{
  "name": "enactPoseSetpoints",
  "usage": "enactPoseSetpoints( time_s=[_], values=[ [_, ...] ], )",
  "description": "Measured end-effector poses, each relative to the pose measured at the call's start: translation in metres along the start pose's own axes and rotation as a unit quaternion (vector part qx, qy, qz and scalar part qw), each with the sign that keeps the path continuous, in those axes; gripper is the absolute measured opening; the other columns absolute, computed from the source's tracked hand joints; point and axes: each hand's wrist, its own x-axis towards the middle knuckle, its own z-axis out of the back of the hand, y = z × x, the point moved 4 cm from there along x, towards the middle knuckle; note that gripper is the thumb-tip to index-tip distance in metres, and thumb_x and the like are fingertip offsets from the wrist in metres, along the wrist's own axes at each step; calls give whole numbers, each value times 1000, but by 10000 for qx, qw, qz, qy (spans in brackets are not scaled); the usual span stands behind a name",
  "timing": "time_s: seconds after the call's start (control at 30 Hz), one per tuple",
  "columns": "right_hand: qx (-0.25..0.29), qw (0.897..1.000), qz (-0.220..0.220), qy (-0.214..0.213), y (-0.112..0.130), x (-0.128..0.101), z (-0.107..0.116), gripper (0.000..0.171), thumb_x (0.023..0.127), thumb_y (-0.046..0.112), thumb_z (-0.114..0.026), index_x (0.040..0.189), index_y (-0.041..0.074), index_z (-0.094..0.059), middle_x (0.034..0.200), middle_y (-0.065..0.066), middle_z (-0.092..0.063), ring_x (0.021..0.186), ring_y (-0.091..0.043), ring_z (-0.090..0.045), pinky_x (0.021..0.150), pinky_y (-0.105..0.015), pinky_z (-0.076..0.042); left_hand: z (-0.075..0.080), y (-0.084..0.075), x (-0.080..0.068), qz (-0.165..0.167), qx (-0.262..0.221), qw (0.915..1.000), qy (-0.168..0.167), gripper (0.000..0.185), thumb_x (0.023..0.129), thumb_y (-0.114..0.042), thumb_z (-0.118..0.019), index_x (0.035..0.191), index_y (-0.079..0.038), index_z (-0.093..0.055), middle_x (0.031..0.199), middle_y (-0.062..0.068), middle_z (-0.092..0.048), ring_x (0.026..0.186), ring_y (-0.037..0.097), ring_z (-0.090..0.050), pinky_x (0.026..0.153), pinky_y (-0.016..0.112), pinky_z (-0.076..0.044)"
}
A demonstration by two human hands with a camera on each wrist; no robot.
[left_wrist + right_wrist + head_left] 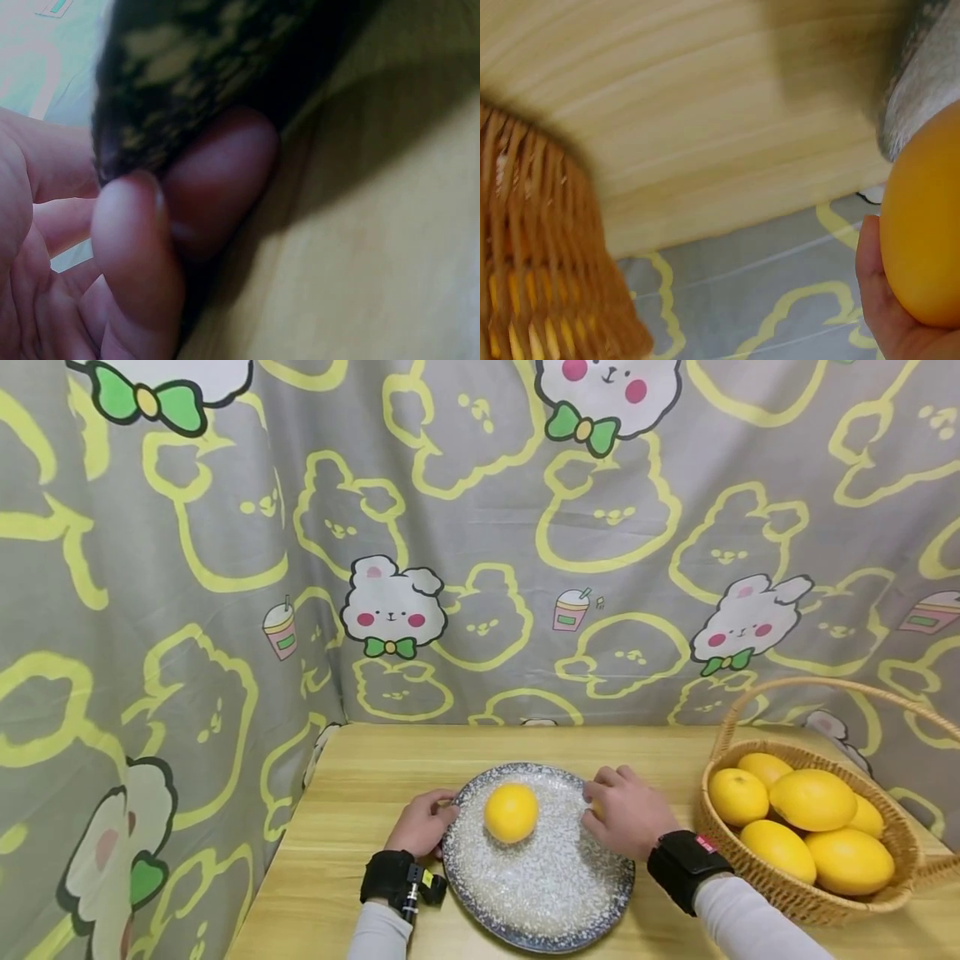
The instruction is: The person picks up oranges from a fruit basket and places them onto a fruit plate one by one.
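Note:
A speckled grey plate [555, 893] with a dark rim lies on the wooden table. My left hand [422, 823] grips its left rim; in the left wrist view the fingertips [217, 180] curl at the dark speckled edge [187, 75]. One round yellow lemon [511, 812] sits on the plate, left of its middle. Over the plate's right side, my right hand [630, 812] holds another lemon [926, 225], mostly hidden behind the fingers in the head view. The right wrist view shows it large and smooth, against the palm.
A wicker basket [795, 902] with a tall handle stands at the right, close to my right wrist, holding several more lemons [813, 799]. Patterned grey curtain [495, 527] hangs behind the table's back edge and along the left.

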Motion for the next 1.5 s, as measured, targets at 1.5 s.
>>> enactPoseSetpoints(
  time_s=[1.5],
  values=[
    [273,9991,-288,-115,18,17,-36,10,88,25,-70,93,18,-75,108,-3,-70,97,-24,-60,75,-42,-59,0,-2,3,82,77,9999,-23,38,104,-26,-59,141,-14,-63,95,10,-69,50,13,-53,47,27,-53]
  ],
)
